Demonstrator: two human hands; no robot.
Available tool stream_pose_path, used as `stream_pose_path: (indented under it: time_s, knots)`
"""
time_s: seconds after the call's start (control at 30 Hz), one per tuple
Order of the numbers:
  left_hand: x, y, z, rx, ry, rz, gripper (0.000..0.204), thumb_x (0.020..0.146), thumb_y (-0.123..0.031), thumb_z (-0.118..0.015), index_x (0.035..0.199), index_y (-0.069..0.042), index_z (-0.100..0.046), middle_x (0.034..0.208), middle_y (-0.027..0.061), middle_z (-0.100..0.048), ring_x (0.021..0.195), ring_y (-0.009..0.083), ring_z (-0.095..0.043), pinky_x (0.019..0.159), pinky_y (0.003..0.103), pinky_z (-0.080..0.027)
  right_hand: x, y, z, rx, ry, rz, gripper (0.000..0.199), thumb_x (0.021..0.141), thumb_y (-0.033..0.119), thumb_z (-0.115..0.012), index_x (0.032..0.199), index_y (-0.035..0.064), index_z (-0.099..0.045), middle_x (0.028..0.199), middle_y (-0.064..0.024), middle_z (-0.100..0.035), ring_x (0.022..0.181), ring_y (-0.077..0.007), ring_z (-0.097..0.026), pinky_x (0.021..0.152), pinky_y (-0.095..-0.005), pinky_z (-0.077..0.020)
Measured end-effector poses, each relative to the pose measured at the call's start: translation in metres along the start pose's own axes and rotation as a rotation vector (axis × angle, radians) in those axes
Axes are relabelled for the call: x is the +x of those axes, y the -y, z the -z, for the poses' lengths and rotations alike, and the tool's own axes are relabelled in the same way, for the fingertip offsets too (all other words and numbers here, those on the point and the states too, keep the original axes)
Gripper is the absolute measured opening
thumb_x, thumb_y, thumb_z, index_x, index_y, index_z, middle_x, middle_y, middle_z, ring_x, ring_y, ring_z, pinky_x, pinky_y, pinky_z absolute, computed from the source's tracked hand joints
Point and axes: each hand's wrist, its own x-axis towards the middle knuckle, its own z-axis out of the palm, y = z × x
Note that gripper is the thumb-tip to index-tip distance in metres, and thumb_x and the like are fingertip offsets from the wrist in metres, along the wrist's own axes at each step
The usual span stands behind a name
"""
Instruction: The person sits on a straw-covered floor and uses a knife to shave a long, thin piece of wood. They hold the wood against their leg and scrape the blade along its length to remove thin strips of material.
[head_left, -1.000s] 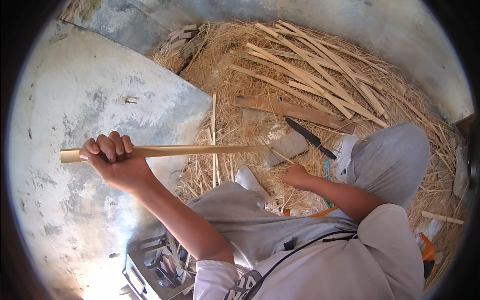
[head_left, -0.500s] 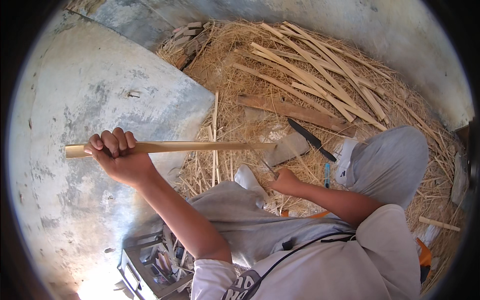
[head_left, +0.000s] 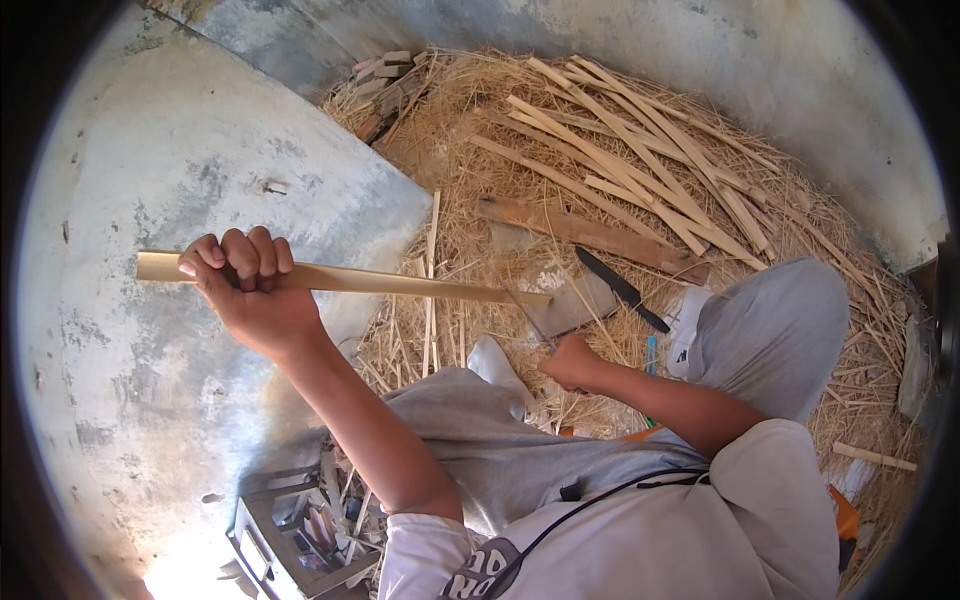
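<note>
A long pale bamboo strip (head_left: 400, 284) lies across the view, its left end farther from my body than before. My left hand (head_left: 255, 285) is closed round it near that end. The other end rests on or just above a flat grey block (head_left: 580, 305) on the floor. Closed low beside that end is my right hand (head_left: 570, 363), gripping a knife (head_left: 540, 337) whose thin blade reaches up to the strip. Part of the handle is hidden in the fist. A black-bladed knife (head_left: 622, 288) lies just right of the block.
Several cut bamboo strips (head_left: 630, 150) lie heaped on the shavings (head_left: 450, 130) at the far right. A brown board (head_left: 590, 233) lies beyond the block. A wall (head_left: 200, 190) stands at the left. An open box of scraps (head_left: 262, 550) sits at the lower left.
My left hand has moved slightly right and away from me, tilting the bamboo strip so its left end is farther up. My right hand has hardly moved.
</note>
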Motion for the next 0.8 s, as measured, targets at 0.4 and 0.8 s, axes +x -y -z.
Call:
stream_pose_path:
  time_s: [0.4,0.8]
  knots:
    - [0.013,0.027,-0.062,0.056,0.009,0.069,0.038,0.104,-0.046,-0.053,0.087,-0.013,-0.045,0.061,-0.0037,-0.031,0.052,0.0072,-0.028,0.046,0.024,-0.024,-0.008,0.041,0.016,0.354,-0.237,0.173,0.024,0.079,0.020,-0.072,0.091,-0.0002,-0.067,0.065,-0.0086,-0.064,0.062,-0.0201,-0.063,0.058,-0.0370,-0.0495]
    - [0.020,0.034,-0.055,0.140,-0.101,0.019,0.035,0.105,-0.041,-0.053,0.085,-0.013,-0.046,0.059,-0.0048,-0.029,0.049,0.0067,-0.024,0.045,0.024,-0.022,-0.011,0.103,0.064,0.231,-0.153,0.132,0.021,0.078,0.020,-0.072,0.073,0.0011,-0.064,0.056,-0.0080,-0.058,0.054,-0.0174,-0.060,0.055,-0.0356,-0.0485]
